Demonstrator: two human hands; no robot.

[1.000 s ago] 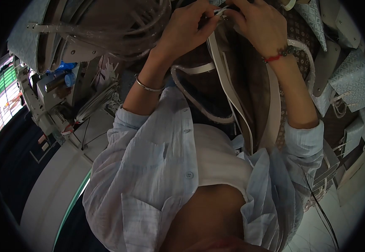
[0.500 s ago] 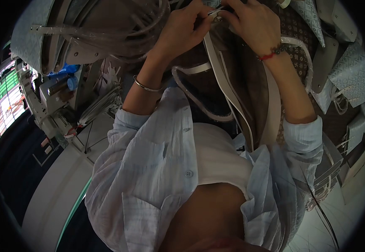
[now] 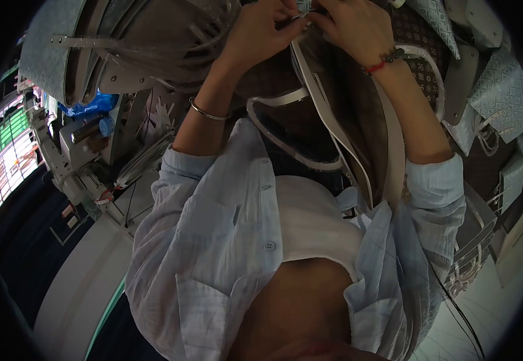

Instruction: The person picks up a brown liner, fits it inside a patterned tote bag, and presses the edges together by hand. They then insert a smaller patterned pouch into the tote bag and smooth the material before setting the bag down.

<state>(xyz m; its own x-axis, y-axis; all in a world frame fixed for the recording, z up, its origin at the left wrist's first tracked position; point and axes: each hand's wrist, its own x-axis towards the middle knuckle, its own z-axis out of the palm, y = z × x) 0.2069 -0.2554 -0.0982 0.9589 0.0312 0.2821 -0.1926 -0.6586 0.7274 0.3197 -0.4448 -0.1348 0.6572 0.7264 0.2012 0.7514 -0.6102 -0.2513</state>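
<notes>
At the top of the view my left hand (image 3: pixel 263 30) and my right hand (image 3: pixel 357 30) meet, fingers bent and pinching. Between the fingertips is a small pale, shiny piece (image 3: pixel 302 14), too small and partly covered to name. Below them hangs a brown patterned bag (image 3: pixel 351 99) with pale trim (image 3: pixel 318 102) along its opening, reaching down to my lap. A pale handle (image 3: pixel 285 157) wrapped in clear film loops out from it on the left, and another handle (image 3: pixel 434 66) curves beside my right wrist.
Several more brown bag pieces (image 3: pixel 147 54) with pale straps are piled at upper left. Silvery patterned pieces (image 3: pixel 505 90) lie at right. At left are a blue bottle cap (image 3: pixel 106 126), a machine part (image 3: pixel 63 153) and a pale tabletop (image 3: pixel 81 265).
My hands have shifted slightly up and left, with the fingers closer together around the small piece. The view has tilted a little; the bag hangs much as before.
</notes>
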